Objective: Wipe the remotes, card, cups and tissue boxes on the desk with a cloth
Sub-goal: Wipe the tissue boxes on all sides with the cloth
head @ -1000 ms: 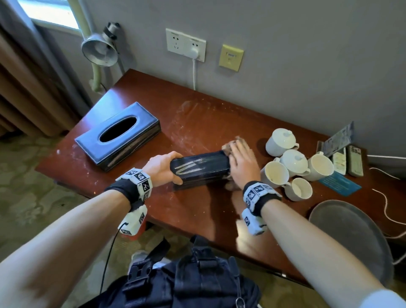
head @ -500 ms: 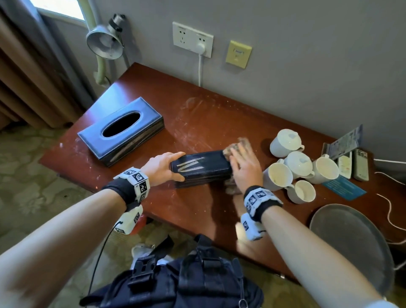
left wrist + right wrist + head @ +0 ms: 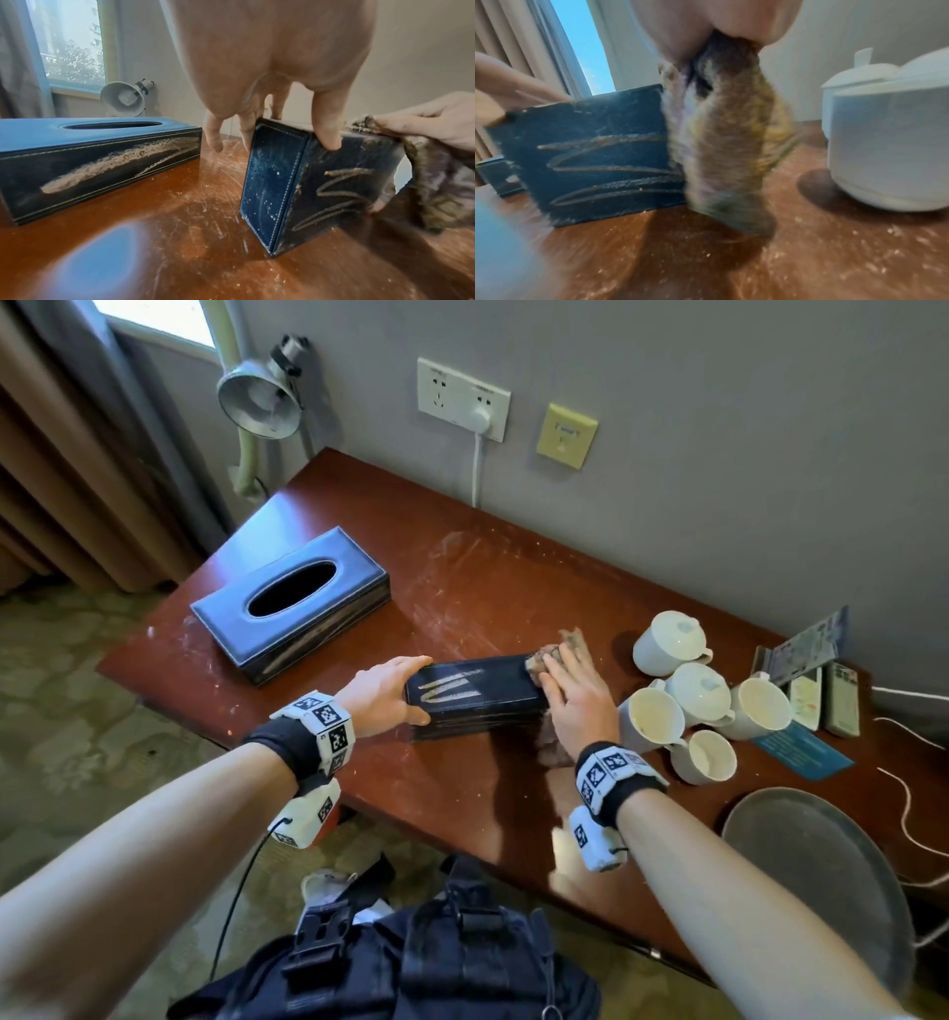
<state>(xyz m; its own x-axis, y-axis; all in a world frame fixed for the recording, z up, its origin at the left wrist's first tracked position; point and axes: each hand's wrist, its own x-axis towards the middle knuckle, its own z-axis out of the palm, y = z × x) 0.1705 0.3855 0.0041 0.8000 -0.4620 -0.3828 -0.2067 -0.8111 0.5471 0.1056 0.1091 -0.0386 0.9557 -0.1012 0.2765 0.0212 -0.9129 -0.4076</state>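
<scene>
A dark blue tissue box (image 3: 477, 698) streaked with dust stands on its long side mid-desk. My left hand (image 3: 380, 690) grips its left end, thumb on the near face (image 3: 326, 132) and fingers behind. My right hand (image 3: 575, 695) holds a dirty brown cloth (image 3: 570, 639) and presses it over the box's right end; the cloth (image 3: 726, 142) hangs down that end. A second blue tissue box (image 3: 292, 603) lies flat at the left. Several white cups (image 3: 703, 695) cluster on the right, with two remotes (image 3: 842, 701) and a blue card (image 3: 801, 749) beyond them.
The dusty brown desk (image 3: 462, 803) stands against a grey wall with a plugged-in socket (image 3: 462, 400). A lamp (image 3: 262, 397) is at the back left. A round grey tray (image 3: 811, 865) and a white cable (image 3: 904, 809) lie at the right. A dark bag (image 3: 411, 968) sits below the front edge.
The right hand with the cloth has shifted a little along the box's right end. The left hand keeps its grip on the left end.
</scene>
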